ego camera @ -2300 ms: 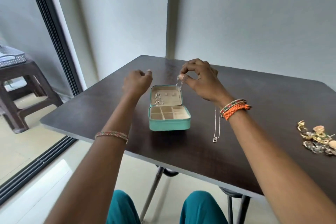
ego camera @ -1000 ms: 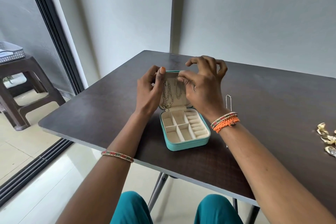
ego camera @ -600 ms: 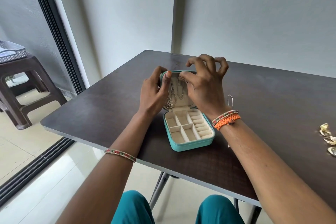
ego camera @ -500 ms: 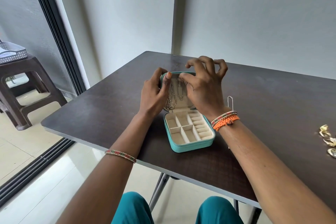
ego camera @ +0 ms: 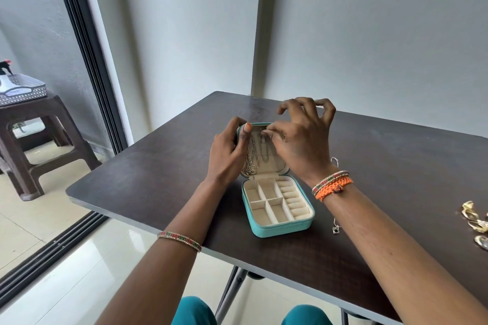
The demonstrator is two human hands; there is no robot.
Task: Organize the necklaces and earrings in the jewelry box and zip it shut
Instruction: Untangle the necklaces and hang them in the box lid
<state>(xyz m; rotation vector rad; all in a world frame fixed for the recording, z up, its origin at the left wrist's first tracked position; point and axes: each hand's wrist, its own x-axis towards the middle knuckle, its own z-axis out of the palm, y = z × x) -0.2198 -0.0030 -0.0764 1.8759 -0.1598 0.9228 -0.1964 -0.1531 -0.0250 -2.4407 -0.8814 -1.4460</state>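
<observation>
Teal zip-around jewelry box [ego camera: 280, 227] open, chains hung in lid; left hand [ego camera: 227, 153] gripping lid, right hand [ego camera: 298, 140] pinching thin silver chain [ego camera: 264, 150]; gold earrings [ego camera: 475, 224] on dark tabletop [ego camera: 396, 166], zipping left.

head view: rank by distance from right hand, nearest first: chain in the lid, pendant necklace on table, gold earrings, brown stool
1. chain in the lid: right hand pinches it at the top of the open lid.
2. pendant necklace: on the table, under the right forearm.
3. gold earrings: table's far right edge.
4. brown stool: off the table, far left.
</observation>
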